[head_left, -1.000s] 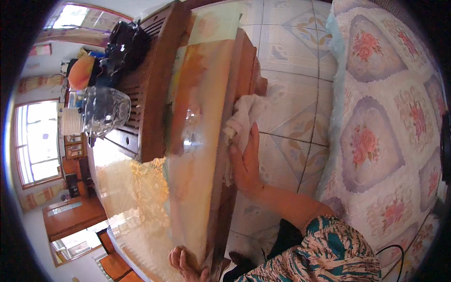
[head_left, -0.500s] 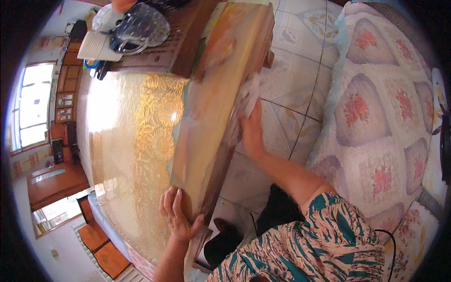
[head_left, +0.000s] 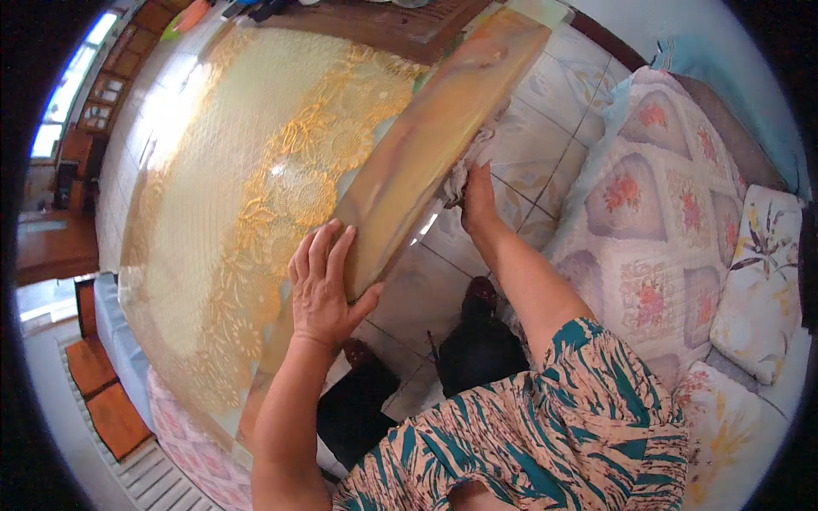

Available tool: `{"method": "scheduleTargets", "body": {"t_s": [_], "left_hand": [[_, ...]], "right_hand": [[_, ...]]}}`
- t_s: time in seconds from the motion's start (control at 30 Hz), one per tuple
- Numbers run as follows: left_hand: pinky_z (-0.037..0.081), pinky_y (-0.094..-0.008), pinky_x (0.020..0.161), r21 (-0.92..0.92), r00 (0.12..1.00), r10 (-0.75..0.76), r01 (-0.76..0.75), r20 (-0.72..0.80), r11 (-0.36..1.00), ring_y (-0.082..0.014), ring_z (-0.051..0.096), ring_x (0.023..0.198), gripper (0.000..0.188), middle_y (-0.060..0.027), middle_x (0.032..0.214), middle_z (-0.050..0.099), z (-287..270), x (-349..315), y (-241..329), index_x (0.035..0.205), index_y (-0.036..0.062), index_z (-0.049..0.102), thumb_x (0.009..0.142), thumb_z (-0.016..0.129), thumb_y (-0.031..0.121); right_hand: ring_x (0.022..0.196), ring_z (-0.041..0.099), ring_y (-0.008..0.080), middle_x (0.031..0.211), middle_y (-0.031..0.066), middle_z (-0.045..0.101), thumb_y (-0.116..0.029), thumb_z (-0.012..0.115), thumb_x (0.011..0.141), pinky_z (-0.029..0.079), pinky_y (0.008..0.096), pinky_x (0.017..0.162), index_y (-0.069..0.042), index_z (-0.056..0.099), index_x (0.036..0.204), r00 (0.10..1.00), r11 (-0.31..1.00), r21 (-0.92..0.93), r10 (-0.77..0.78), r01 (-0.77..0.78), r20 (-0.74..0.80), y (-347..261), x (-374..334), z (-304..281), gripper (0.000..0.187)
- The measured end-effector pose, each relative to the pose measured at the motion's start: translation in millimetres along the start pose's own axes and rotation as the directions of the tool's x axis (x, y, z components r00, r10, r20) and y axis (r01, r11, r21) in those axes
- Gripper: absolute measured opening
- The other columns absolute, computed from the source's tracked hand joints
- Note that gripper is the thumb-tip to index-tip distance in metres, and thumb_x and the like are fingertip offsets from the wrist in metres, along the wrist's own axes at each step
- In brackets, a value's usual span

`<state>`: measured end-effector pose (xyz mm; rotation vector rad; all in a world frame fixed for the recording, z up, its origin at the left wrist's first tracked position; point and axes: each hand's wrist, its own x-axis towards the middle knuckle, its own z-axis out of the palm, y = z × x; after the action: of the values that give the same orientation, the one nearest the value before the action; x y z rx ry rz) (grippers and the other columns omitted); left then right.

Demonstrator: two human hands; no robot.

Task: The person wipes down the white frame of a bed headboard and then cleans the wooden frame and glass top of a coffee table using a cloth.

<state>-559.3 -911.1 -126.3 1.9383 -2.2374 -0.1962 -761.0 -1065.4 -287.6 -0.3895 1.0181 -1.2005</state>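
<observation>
My left hand (head_left: 324, 277) rests on the near corner of a long table, fingers stretched over the marbled yellow-brown border (head_left: 426, 111) and thumb out toward the side edge. A crumpled greyish cloth (head_left: 460, 180) is in my right hand (head_left: 479, 204), pressed against the table's right side edge. The fingers of that hand are partly hidden behind the cloth. A clear cover with a gold floral lace band (head_left: 294, 179) lies over the tabletop, to the left of the border.
At the table's far end is a brown slatted tray (head_left: 375, 25), with dark items at its edge. Right of the tiled floor (head_left: 545, 153) stands a sofa with a quilted floral cover (head_left: 622, 200) and a patterned cushion (head_left: 758, 281). My legs (head_left: 481, 353) are beside the table.
The view has tilted, so the far tray now sits higher and mostly out of frame. My right hand stays at the side edge with the cloth; my left hand remains on the border.
</observation>
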Motion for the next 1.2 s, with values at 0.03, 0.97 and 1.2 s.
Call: {"method": "scheduleTargets", "body": {"t_s": [0.03,0.97,1.2], "left_hand": [[0.022,-0.0470,0.109,-0.012,1.000,-0.008,0.008,-0.009,1.000,-0.0360,0.031,0.131,0.075,-0.0134,0.139,0.039,-0.2,-2.2,0.8,0.135,0.0098,0.043,0.073,0.064,0.047],[0.026,-0.0448,0.107,-0.032,0.999,0.018,-0.019,-0.045,0.999,-0.0307,0.034,0.129,0.074,-0.0071,0.138,0.041,39.2,11.8,-3.8,0.133,0.0156,0.046,0.070,0.065,0.049],[0.025,-0.0464,0.107,-0.023,1.000,0.017,-0.017,-0.011,1.000,-0.0336,0.034,0.130,0.074,-0.0105,0.139,0.040,35.9,11.1,-2.4,0.135,0.0135,0.044,0.073,0.065,0.049]], "right_hand": [[0.082,0.058,0.0224,0.102,0.0088,0.057,-0.024,0.041,0.092,0.050,0.0337,0.070,-0.010,0.039,0.127,0.989,0.991,0.029,0.131,-0.130,-0.061,7.9,-10.3,3.4,0.037],[0.114,0.052,0.0248,0.124,0.0057,0.051,-0.037,0.039,0.094,0.049,0.0450,0.090,-0.015,0.045,0.128,0.407,0.489,-0.064,0.785,-0.870,0.467,111.4,-203.8,42.4,0.041],[0.107,0.054,0.0209,0.122,0.0044,0.054,-0.039,0.038,0.094,0.049,0.0363,0.086,-0.016,0.047,0.127,0.788,0.909,-0.271,0.411,-0.317,0.458,95.8,-154.3,10.3,0.041]]}}
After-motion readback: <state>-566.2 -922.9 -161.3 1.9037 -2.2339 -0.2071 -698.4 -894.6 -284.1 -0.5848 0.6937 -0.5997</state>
